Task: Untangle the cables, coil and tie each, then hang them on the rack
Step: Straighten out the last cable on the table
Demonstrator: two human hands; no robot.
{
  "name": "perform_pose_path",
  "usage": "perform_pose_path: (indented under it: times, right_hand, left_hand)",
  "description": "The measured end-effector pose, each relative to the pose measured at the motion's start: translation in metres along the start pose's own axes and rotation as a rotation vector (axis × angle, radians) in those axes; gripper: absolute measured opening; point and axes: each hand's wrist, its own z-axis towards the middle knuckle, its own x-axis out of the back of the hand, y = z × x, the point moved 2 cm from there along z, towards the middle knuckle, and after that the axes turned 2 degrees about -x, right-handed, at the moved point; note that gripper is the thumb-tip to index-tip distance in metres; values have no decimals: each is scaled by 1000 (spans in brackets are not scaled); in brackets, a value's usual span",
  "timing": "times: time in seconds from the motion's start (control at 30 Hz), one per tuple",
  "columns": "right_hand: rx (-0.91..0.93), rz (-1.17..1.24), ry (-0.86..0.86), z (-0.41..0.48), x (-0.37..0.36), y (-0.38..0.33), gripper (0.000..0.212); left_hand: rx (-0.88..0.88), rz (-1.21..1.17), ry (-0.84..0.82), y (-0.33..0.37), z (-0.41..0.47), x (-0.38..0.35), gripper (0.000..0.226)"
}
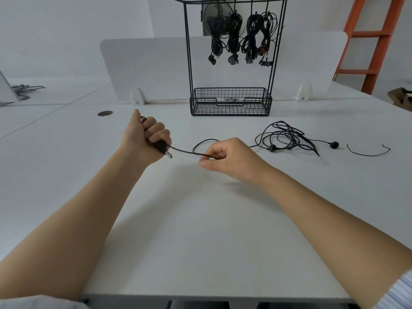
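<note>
My left hand grips the plug end of a black cable, with the silver USB plug sticking out below the fist. My right hand pinches the same cable a short way along, and the cord loops behind it toward a tangled pile of black cable on the table at right. A loose black twist tie lies right of the pile. The black wire rack stands at the back with several coiled cables hanging from its top bar.
The rack's wire basket sits on the white table before a white divider panel. A round cable hole is at left. An orange ladder stands at the far right. More cables lie far left.
</note>
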Motion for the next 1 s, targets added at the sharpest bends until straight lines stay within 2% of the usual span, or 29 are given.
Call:
perform_pose_path:
  times: [0.07, 0.23, 0.33, 0.43, 0.53, 0.63, 0.73, 0.8, 0.9, 1.0]
  right_hand:
    - [1, 33, 7, -1, 2, -1, 5]
    - [12, 164, 185, 1, 10, 0, 19]
    - [25, 211, 256, 2, 13, 0, 25]
    - [48, 224, 296, 2, 13, 0, 26]
    - [78, 240, 314, 1, 14, -2, 29]
    - [96, 248, 307, 1, 13, -3, 31]
    - [99, 246, 284, 0, 10, -3, 30]
    - [93, 244, 276, 0, 9, -4, 29]
    - [92, 232, 263, 0, 8, -3, 28]
    - [96, 225, 263, 0, 7, -3, 28]
  left_hand:
    - [82, 153, -25, 2, -1, -1, 67]
    - [209, 564, -95, 0, -9, -8, 48]
    - [211, 838, -146, -4, -14, -12, 47]
    - [137, 1068, -186, -10, -19, -16, 50]
    - [119, 1210, -230, -13, -20, -17, 57]
    - [198, 1358, -359, -15, -23, -16, 72]
    - [330, 1522, -511, -19, -31, -17, 59]
    - [373, 1642, -511, -23, -33, -18, 60]
    - [380, 1830, -424, -27, -33, -17, 58]
    - [421, 1810, -452, -30, -32, -15, 55]
